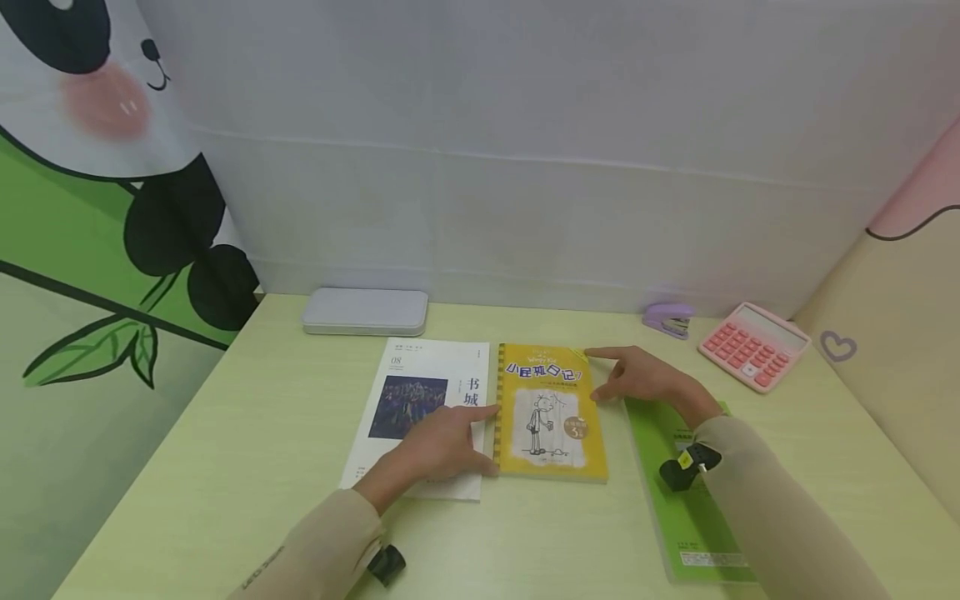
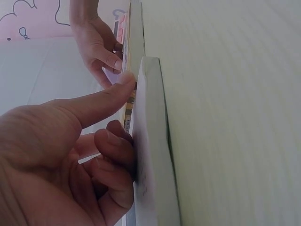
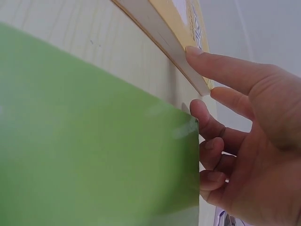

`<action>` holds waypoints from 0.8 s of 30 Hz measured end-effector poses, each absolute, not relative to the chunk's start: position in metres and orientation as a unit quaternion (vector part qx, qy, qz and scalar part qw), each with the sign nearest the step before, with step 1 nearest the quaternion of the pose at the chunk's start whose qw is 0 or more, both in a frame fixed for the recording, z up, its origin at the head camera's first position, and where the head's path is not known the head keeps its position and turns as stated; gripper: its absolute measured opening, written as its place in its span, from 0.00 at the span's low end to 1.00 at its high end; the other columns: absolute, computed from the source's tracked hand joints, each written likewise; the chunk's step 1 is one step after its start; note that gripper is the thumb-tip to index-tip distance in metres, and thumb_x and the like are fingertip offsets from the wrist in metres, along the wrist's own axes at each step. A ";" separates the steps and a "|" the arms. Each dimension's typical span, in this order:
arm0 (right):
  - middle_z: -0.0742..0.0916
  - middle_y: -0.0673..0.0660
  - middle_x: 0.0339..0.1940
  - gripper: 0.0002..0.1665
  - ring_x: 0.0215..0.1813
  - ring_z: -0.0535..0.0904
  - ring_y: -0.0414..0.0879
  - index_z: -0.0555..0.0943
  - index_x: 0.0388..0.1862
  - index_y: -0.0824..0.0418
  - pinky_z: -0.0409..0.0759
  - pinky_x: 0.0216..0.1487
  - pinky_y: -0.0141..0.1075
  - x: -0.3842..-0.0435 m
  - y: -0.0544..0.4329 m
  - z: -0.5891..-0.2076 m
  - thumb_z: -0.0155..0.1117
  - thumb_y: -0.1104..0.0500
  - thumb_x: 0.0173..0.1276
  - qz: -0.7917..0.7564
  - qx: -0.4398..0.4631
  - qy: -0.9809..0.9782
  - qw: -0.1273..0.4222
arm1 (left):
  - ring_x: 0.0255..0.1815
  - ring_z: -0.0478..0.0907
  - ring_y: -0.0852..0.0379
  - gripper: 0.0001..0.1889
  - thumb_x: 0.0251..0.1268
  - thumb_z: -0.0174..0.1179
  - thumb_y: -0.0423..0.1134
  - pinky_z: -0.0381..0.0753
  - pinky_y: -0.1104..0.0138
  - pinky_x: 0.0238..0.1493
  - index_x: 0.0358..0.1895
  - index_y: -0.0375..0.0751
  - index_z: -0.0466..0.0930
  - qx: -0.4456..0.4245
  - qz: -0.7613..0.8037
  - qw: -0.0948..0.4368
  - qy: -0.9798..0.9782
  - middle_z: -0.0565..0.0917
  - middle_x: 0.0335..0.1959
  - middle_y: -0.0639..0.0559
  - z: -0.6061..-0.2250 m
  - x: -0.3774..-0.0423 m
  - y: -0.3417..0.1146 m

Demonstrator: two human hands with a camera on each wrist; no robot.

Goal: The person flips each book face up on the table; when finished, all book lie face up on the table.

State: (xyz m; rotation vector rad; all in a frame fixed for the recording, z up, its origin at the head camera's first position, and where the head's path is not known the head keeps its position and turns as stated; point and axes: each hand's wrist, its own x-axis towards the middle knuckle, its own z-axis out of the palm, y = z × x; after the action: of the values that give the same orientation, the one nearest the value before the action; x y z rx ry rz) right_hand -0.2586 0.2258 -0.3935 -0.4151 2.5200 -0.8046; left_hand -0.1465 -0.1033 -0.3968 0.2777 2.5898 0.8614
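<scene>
A yellow book with a cartoon figure on its cover lies between my two hands in the head view. My left hand reaches over the white magazine, thumb and index finger stretched to the yellow book's left edge. In the left wrist view that hand's other fingers are bent against the magazine. At the yellow book's upper right corner is my right hand, with index finger and thumb extended along its edges. Its remaining fingers bend beside the corner of a green book in the right wrist view.
A pale pencil case lies at the back left of the table. At the back right are a purple stapler and a pink calculator. A hanging white cloth borders the table's far side.
</scene>
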 end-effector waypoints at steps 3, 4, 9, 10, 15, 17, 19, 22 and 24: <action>0.87 0.60 0.38 0.51 0.36 0.77 0.47 0.65 0.83 0.61 0.75 0.38 0.38 -0.259 0.228 -0.395 0.78 0.53 0.67 -0.296 -0.152 0.915 0.228 | 0.30 0.73 0.54 0.48 0.49 0.84 0.46 0.72 0.63 0.31 0.78 0.53 0.72 0.098 0.309 0.198 0.925 0.78 0.29 0.51 -0.396 -0.147 -0.101; 0.87 0.59 0.38 0.50 0.36 0.77 0.47 0.65 0.83 0.61 0.75 0.38 0.38 -0.259 0.228 -0.395 0.78 0.53 0.67 -0.297 -0.152 0.915 0.228 | 0.30 0.74 0.54 0.48 0.49 0.84 0.46 0.72 0.63 0.31 0.78 0.53 0.72 0.098 0.310 0.197 0.925 0.79 0.30 0.51 -0.396 -0.147 -0.101; 0.87 0.60 0.39 0.50 0.36 0.77 0.48 0.65 0.83 0.61 0.75 0.38 0.38 -0.258 0.230 -0.396 0.78 0.53 0.67 -0.302 -0.151 0.914 0.225 | 0.31 0.75 0.55 0.48 0.49 0.84 0.46 0.73 0.63 0.31 0.78 0.52 0.72 0.106 0.310 0.196 0.924 0.80 0.32 0.52 -0.396 -0.147 -0.100; 0.88 0.60 0.39 0.50 0.37 0.77 0.48 0.65 0.83 0.61 0.75 0.39 0.38 -0.258 0.231 -0.396 0.78 0.52 0.67 -0.304 -0.150 0.914 0.223 | 0.31 0.75 0.55 0.48 0.50 0.84 0.46 0.73 0.63 0.31 0.78 0.52 0.72 0.108 0.311 0.196 0.924 0.80 0.32 0.52 -0.396 -0.147 -0.100; 0.89 0.62 0.45 0.46 0.42 0.81 0.49 0.69 0.81 0.62 0.79 0.42 0.38 -0.252 0.238 -0.389 0.76 0.52 0.69 -0.319 -0.141 0.917 0.194 | 0.30 0.75 0.55 0.49 0.50 0.83 0.47 0.74 0.62 0.33 0.79 0.50 0.71 0.118 0.307 0.193 0.925 0.80 0.28 0.52 -0.394 -0.146 -0.102; 0.89 0.63 0.47 0.43 0.43 0.82 0.49 0.71 0.79 0.63 0.79 0.43 0.38 -0.249 0.245 -0.384 0.75 0.52 0.70 -0.325 -0.137 0.918 0.179 | 0.30 0.75 0.55 0.49 0.51 0.82 0.47 0.75 0.62 0.34 0.79 0.50 0.70 0.119 0.299 0.189 0.928 0.80 0.26 0.53 -0.392 -0.145 -0.102; 0.88 0.64 0.49 0.41 0.44 0.82 0.50 0.72 0.78 0.64 0.80 0.43 0.39 -0.246 0.253 -0.379 0.74 0.52 0.71 -0.325 -0.135 0.921 0.168 | 0.30 0.75 0.55 0.48 0.52 0.82 0.47 0.75 0.62 0.34 0.79 0.49 0.70 0.119 0.293 0.185 0.931 0.80 0.26 0.53 -0.390 -0.144 -0.101; 0.87 0.64 0.50 0.39 0.46 0.82 0.50 0.74 0.77 0.64 0.80 0.43 0.39 -0.239 0.270 -0.375 0.73 0.51 0.72 -0.322 -0.136 0.923 0.158 | 0.29 0.75 0.55 0.48 0.54 0.81 0.48 0.75 0.62 0.32 0.80 0.48 0.69 0.119 0.291 0.181 0.932 0.80 0.26 0.53 -0.385 -0.143 -0.099; 0.88 0.64 0.52 0.39 0.48 0.82 0.51 0.74 0.77 0.63 0.80 0.45 0.39 -0.235 0.283 -0.375 0.72 0.49 0.73 -0.319 -0.137 0.925 0.154 | 0.28 0.76 0.56 0.46 0.55 0.80 0.48 0.75 0.64 0.30 0.79 0.47 0.70 0.126 0.296 0.179 0.930 0.80 0.27 0.54 -0.381 -0.141 -0.096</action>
State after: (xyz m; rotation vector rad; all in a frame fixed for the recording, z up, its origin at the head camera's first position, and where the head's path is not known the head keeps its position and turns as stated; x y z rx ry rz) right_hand -0.2353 0.2832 -0.3746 -0.3929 2.6522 -0.9137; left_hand -0.1405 -0.0957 -0.3814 0.3556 2.6299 0.8358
